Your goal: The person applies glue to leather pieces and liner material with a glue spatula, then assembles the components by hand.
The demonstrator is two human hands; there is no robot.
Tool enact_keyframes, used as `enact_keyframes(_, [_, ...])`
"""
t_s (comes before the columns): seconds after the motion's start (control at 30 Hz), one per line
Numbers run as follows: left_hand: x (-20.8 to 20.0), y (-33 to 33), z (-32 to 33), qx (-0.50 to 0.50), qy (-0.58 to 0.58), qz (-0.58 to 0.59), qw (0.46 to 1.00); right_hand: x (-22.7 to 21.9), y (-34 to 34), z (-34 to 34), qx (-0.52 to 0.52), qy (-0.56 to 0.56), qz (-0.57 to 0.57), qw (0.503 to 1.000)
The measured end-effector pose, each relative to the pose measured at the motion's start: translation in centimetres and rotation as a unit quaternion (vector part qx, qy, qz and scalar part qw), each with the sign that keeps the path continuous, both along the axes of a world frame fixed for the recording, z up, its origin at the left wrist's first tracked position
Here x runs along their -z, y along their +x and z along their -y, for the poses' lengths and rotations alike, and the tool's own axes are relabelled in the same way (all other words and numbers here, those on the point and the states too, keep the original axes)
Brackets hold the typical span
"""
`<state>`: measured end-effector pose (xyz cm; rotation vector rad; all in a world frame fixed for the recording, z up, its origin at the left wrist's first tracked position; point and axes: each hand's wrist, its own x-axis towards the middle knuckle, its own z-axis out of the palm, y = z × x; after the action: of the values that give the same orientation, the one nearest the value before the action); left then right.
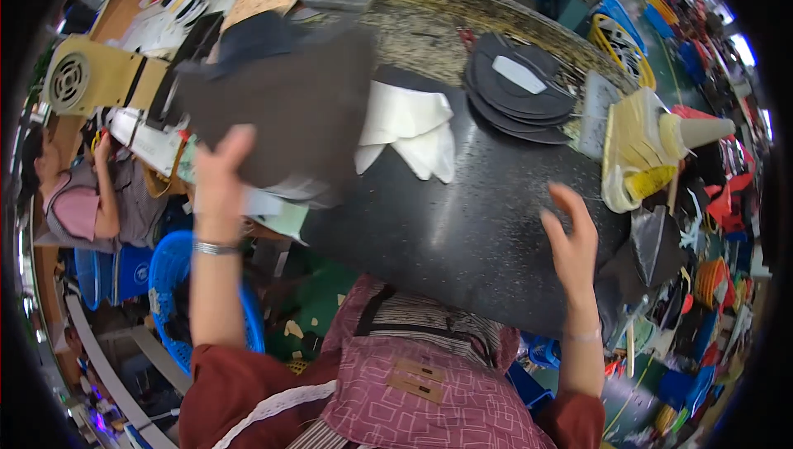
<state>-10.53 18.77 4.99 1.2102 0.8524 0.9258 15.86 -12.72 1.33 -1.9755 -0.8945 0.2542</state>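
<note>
Gripping the dark fabric sheet [281, 106] in your left hand [219, 180], fingers [234, 145] pinching its lower edge; your right hand [572, 242] hovers spread wide above the counter [462, 234].

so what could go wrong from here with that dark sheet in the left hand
The left hand holds the large dark sheet lifted over the table's left edge; it looks limp and blurred, so it might slip toward the blue basket below. It also hangs close to the white pieces, so a sweep could drag them out of place. The right hand is open at the black table edge, giving the sheet no support.
</note>
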Motion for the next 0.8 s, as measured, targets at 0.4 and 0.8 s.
enact_keyframes(0.4, [3.3, -0.4, -4.2, -0.056, 0.504, -0.327, 0.798, 3.1, 8.5, -13.2, 0.007, -0.092, 0.184, 0.979])
enact_keyframes(0.8, [7.1, 16.4, 0.3, 0.282, 0.524, -0.364, 0.717, -1.3, -6.0, 1.5, -0.26, -0.137, 0.267, 0.918])
